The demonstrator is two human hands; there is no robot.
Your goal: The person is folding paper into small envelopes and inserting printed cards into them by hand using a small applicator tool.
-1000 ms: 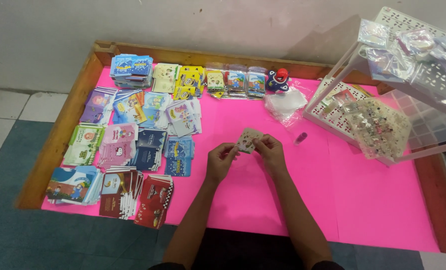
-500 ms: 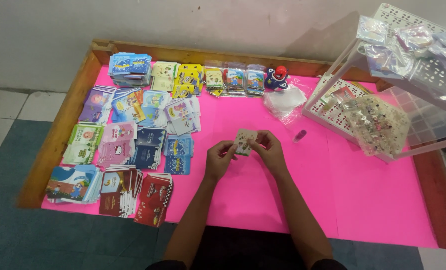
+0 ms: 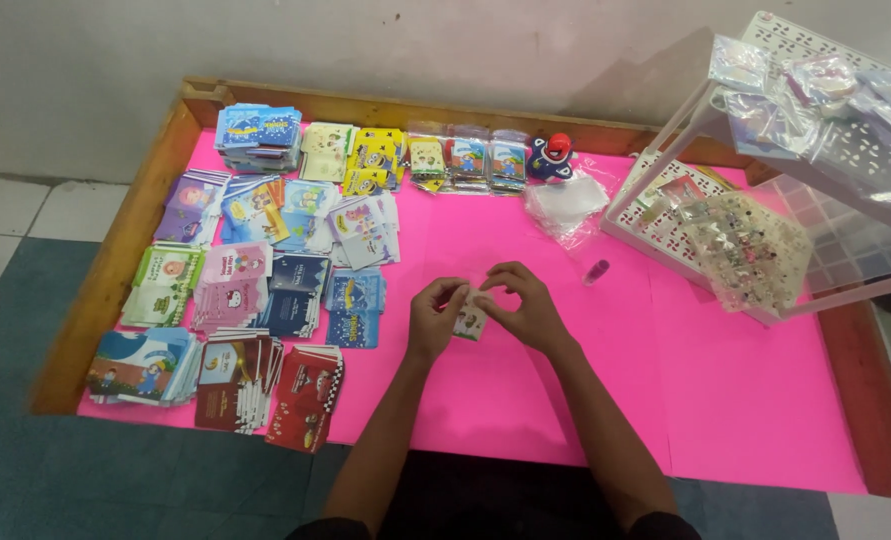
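Note:
Both of my hands meet over the middle of a pink-covered table (image 3: pixel 745 400). Between them is a small printed packet (image 3: pixel 471 318), pinched at its left edge by my left hand (image 3: pixel 433 318) and at its top and right by my right hand (image 3: pixel 525 305). The packet is pale with a small picture on it. Just left of my left hand lies a blue packet stack (image 3: pixel 353 308).
Several stacks of colourful small packets (image 3: pixel 235 290) cover the table's left half. A row of clear-bagged items (image 3: pixel 465 160) and a blue toy (image 3: pixel 550 158) line the far edge. A clear plastic bag (image 3: pixel 565 205), a small pink tube (image 3: pixel 595 272) and a white perforated rack (image 3: pixel 765 200) stand right.
My hands have come down a little toward me with the packet, and the fingers have closed more tightly around it.

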